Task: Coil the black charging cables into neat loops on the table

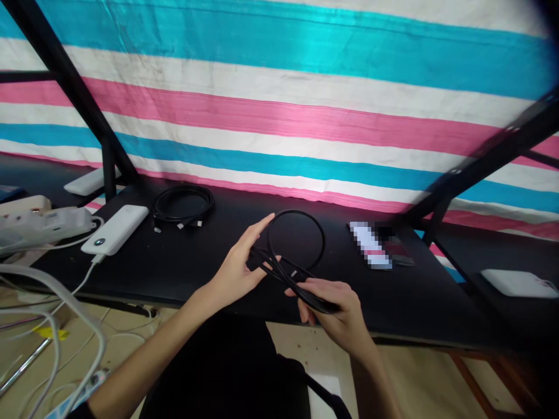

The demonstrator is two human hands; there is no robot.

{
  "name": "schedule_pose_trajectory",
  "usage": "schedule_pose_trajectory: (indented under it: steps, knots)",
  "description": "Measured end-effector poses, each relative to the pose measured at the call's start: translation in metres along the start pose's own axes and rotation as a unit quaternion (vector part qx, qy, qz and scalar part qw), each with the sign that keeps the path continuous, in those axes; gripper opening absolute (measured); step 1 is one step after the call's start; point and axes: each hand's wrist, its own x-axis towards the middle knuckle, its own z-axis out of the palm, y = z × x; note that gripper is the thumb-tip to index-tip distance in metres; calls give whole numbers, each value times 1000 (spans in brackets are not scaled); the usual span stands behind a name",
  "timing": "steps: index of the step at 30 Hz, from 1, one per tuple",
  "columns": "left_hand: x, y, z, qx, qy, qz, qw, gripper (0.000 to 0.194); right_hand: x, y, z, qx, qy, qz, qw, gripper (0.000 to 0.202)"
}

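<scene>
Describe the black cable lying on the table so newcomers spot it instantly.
Find the striped sheet behind the black table. Toward the table's back left, just right of a flat white device, lies a round black cable coil, its pale plugs toward the front. Nothing holds it, whereas the other black cable is in the right hand.

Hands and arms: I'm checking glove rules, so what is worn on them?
The left hand and right hand are bare: no gloves, rings or watches visible. A black sleeve edge shows at the left forearm; the right forearm shows none.
</scene>
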Motion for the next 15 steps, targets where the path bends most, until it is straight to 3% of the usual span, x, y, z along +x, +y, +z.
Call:
schedule_pose_trajectory:
  steps: [5,8,10,15]
  knots:
    - [1,5,1,3,8,-4,1000,13,5,0,-1,11,44,24,999,21]
    - [2,5,3,-17,-21,-5,1000,15,10,2,-4,-30,139,57,988,16]
    - [4,7,4,-20,-15,-41,999,19,13,4,-5,-56,199,98,974,21]
    - [12,15,2,-83,3,-160,984,26,23,9,-5,-32,262,139,954,8]
